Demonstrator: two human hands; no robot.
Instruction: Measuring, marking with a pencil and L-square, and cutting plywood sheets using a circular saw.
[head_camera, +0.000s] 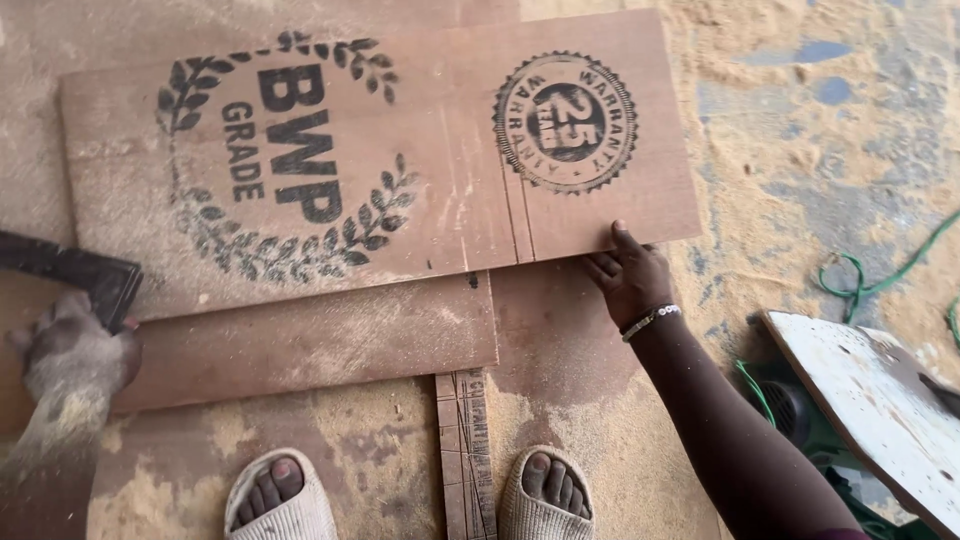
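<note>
A reddish-brown plywood board (440, 190) with black stamped marks lies on a dusty floor, on top of a second plywood piece (330, 340). My right hand (628, 272), with a beaded bracelet on the wrist, grips the top board's near right edge. My left hand (72, 352), coated in sawdust, holds the corner of a dark metal square (75, 268) at the boards' left end. My two feet in pale sandals (280, 505) stand below the boards.
A narrow wooden strip (465, 450) lies between my feet. Sawdust covers the floor on the right. A green cord (880, 280) runs there, and a white worn panel (880, 400) leans over a green machine at the lower right.
</note>
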